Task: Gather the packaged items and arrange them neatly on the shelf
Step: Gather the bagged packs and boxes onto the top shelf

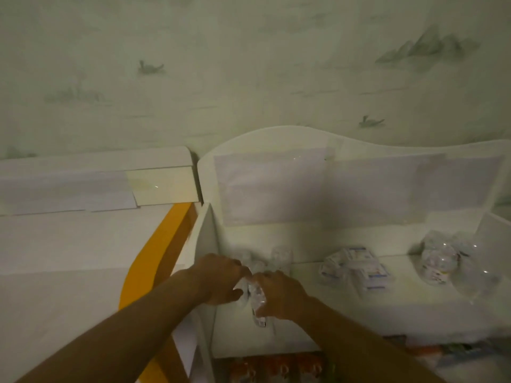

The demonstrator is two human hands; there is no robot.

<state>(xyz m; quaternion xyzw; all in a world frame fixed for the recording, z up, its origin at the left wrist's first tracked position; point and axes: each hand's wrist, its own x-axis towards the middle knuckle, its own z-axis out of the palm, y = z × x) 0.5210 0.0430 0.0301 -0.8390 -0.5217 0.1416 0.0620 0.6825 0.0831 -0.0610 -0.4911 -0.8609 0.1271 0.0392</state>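
On the white top shelf (345, 313), both hands meet at its left end. My left hand (218, 277) and my right hand (279, 293) together grip a clear, crinkly plastic packet (255, 295) between them. Behind the hands stand more clear-wrapped packets (280, 257) against the back panel. A flat pile of white packets with blue print (356, 268) lies in the middle of the shelf. At the right end sits a rounded clear bag (439, 262) of small items.
The shelf has a curved white back panel (304, 194) and a side wall (206, 233) on the left. An orange-trimmed white unit (154, 258) stands to the left. Orange packages (279, 369) fill the lower shelf. Patterned wallpaper is behind.
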